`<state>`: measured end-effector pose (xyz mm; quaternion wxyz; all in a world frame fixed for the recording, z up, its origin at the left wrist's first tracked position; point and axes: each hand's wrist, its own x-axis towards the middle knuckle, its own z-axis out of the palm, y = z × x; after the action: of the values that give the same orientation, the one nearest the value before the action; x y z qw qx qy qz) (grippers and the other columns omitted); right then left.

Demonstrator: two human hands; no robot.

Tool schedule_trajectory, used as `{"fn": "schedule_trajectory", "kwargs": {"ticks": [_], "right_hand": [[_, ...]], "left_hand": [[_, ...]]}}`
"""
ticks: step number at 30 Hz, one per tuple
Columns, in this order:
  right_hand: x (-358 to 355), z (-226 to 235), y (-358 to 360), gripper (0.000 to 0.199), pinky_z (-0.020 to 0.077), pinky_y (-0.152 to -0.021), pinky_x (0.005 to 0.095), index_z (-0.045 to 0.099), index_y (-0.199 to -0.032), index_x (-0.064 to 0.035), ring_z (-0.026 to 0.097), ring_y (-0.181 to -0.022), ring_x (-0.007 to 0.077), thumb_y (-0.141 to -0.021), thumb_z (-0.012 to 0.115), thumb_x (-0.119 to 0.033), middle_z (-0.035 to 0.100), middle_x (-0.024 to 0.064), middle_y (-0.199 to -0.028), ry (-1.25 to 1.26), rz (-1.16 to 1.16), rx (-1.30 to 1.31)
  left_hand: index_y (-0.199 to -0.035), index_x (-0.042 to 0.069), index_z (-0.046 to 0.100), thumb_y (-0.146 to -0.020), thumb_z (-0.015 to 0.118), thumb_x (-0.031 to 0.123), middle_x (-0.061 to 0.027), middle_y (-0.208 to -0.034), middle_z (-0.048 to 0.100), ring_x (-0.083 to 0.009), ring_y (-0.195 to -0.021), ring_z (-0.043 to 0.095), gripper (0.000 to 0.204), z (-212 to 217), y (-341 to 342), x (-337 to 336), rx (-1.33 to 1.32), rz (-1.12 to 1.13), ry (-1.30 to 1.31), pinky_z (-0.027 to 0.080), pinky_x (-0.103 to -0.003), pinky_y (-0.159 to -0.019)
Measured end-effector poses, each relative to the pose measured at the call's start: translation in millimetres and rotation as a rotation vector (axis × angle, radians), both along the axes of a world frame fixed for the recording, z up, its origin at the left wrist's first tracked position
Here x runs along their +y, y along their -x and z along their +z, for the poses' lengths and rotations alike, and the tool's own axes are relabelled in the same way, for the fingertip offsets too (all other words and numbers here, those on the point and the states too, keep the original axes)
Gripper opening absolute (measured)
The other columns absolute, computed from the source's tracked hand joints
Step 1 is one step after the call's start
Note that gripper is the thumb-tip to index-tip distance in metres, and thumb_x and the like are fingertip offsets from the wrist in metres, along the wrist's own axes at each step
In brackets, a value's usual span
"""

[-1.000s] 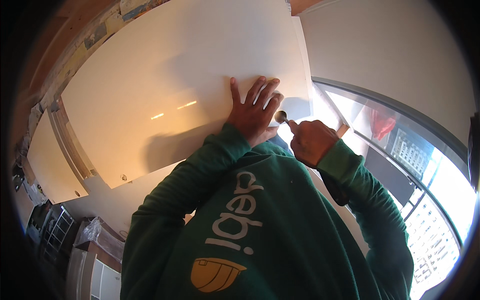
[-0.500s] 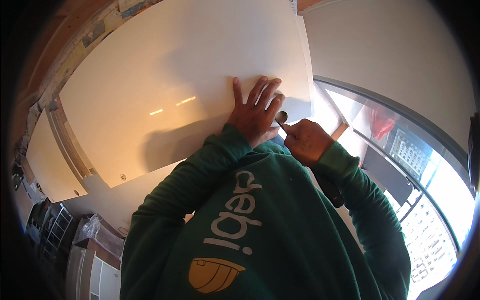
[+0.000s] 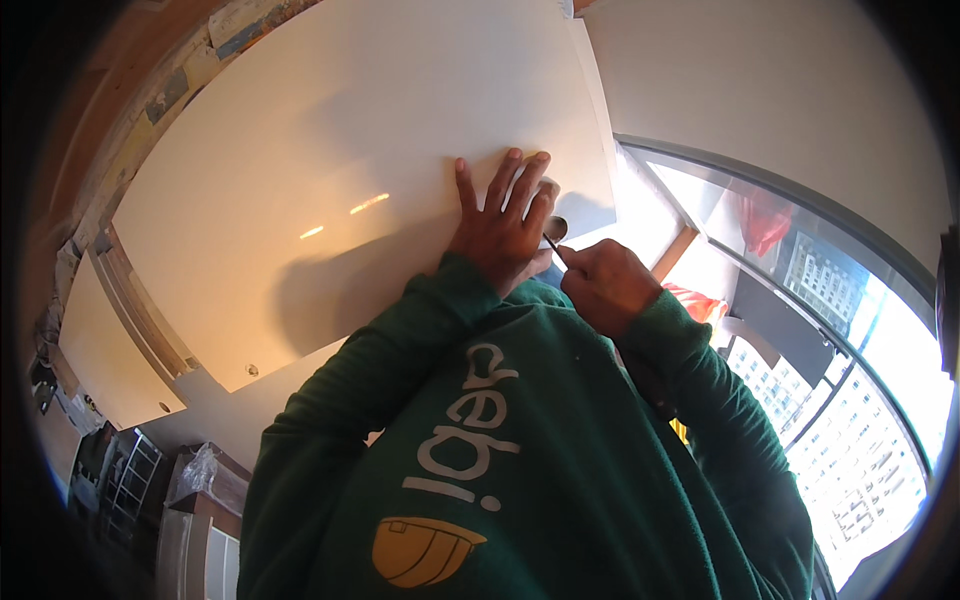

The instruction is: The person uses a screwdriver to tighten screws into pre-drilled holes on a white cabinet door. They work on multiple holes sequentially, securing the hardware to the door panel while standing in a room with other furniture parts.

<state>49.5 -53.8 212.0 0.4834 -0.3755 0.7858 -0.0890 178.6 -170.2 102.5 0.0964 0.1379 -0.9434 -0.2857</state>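
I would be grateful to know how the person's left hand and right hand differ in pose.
The left hand lies spread on the white panel; the right hand is curled closed. The left hand shows no tool in its grasp; the right hand grips a thin tool. Both are bare and emerge from green sleeves.

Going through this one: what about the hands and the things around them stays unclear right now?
All in the head view:
The grip of the thin tool: hidden by the right hand.
The left hand's palm: turned away.
The white panel's far end: cut off by the top edge.
The dark round spot: too small to identify.
The upper red thing: too blurred.
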Motion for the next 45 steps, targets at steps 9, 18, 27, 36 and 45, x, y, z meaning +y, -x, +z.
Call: {"fn": "schedule_trajectory", "kwargs": {"ticks": [9,18,27,36,45], "right_hand": [[3.4,-14.1,-0.1,0.024,0.0538,-0.061,0.0464,0.071,-0.091,0.0061,0.064,-0.059,0.0380,-0.088,0.050,-0.006,0.060,0.0257,-0.064,0.115,0.067,0.035],[2.6,-2.2,-9.1,0.028,0.0573,-0.080,0.0552,0.073,-0.101,0.0025,0.071,-0.091,0.0454,-0.092,0.056,-0.018,0.072,0.0272,-0.095,-0.156,0.128,0.059],[0.9,-14.8,-0.7,0.029,0.0561,-0.075,0.0569,0.069,-0.103,0.0058,0.067,-0.072,0.0498,-0.088,0.053,-0.013,0.064,0.0322,-0.072,-0.054,0.072,0.029],[5.5,4.5,-0.5,0.035,0.0562,-0.073,0.0555,0.068,-0.118,0.0048,0.068,-0.071,0.0477,-0.090,0.056,-0.012,0.067,0.0264,-0.073,-0.115,0.139,0.188],[39.7,39.6,21.9,0.061,0.0548,-0.069,0.0484,0.056,-0.153,-0.0129,0.062,-0.069,0.0327,-0.093,0.061,-0.004,0.063,0.0173,-0.085,-0.052,0.289,0.331]], "left_hand": [[-0.138,0.010,0.058,-0.060,0.097,0.037,-0.0093,-0.165,0.039,-0.0355,-0.155,0.033,0.091,-1.4,0.4,1.7,0.000,-0.005,-0.009,0.018,-0.084,-0.115],[-0.136,0.008,0.058,-0.063,0.094,0.036,-0.0109,-0.163,0.042,-0.0354,-0.155,0.033,0.086,-0.9,2.2,0.1,0.007,-0.024,0.001,0.015,-0.084,-0.116],[-0.139,0.010,0.056,-0.061,0.097,0.036,-0.0081,-0.165,0.039,-0.0333,-0.156,0.032,0.091,-2.2,3.1,1.5,-0.009,-0.022,-0.006,0.013,-0.082,-0.118],[-0.137,0.011,0.056,-0.064,0.097,0.037,-0.0074,-0.164,0.039,-0.0335,-0.155,0.032,0.087,-3.8,1.8,1.3,-0.008,-0.019,-0.035,0.015,-0.084,-0.116],[-0.136,0.014,0.055,-0.066,0.095,0.043,-0.0085,-0.160,0.039,-0.0341,-0.153,0.034,0.086,0.3,10.5,4.3,-0.014,0.044,-0.006,0.017,-0.084,-0.115]]}}
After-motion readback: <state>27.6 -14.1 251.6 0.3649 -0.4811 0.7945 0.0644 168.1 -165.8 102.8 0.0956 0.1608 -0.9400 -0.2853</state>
